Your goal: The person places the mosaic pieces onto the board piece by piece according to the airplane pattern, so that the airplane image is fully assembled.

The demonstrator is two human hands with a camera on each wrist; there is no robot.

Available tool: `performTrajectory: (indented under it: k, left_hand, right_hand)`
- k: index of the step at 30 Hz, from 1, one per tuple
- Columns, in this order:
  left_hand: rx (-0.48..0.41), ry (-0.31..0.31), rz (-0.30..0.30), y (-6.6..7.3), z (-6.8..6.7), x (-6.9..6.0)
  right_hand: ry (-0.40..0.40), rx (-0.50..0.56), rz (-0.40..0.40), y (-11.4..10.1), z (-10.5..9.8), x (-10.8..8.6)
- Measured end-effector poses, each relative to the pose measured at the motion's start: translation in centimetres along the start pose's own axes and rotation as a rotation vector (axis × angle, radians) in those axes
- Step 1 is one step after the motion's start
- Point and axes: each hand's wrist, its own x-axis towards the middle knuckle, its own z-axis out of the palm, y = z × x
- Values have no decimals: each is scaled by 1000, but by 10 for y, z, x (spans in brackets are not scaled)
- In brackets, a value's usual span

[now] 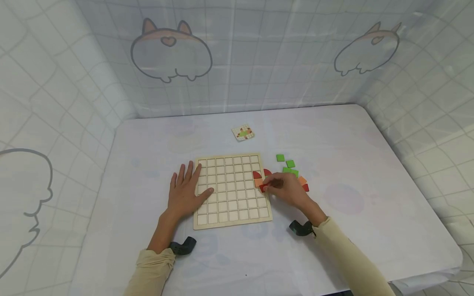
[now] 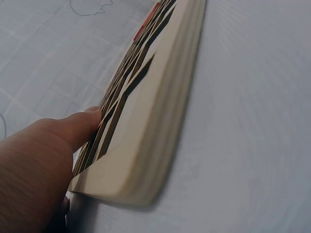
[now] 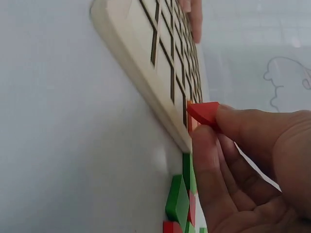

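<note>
A wooden grid board (image 1: 231, 195) lies flat on the table. My left hand (image 1: 184, 193) rests with spread fingers over its left edge, the thumb reaching onto the squares. At the board's right side my right hand (image 1: 286, 189) pinches a red tile (image 3: 205, 112) between thumb and fingertips, just above the right column. In that column sit a red quarter-round tile (image 1: 257, 175) and, below it, an orange tile (image 1: 258, 182). Another red rounded tile (image 1: 267, 172) lies just off the board's right edge, partly behind the right hand.
Several green tiles (image 1: 290, 163) lie right of the board, with an orange tile (image 1: 302, 180) and a red tile (image 1: 305, 188) beside the right hand. A small pattern card (image 1: 243, 132) lies behind the board. Patterned curtains (image 1: 237, 57) surround the white-covered table (image 1: 148, 139).
</note>
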Motion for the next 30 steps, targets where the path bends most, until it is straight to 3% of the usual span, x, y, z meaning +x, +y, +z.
performTrajectory:
  k: [6,11,18,30]
  left_hand:
    - [-3,0,-4,0,1,0]
    - [-6,-2,-5,0,1,0]
    - [-2,2,-1,-1,1,1]
    - [1,0,2,-2,2,2]
  right_hand:
    - [-8,-57,18,-2,5,-2]
    - [7,-152,-36,-1,6,-2]
    - [-4,-269,-183,3,8,1]
    - [-12,-466,-210,0,9,3]
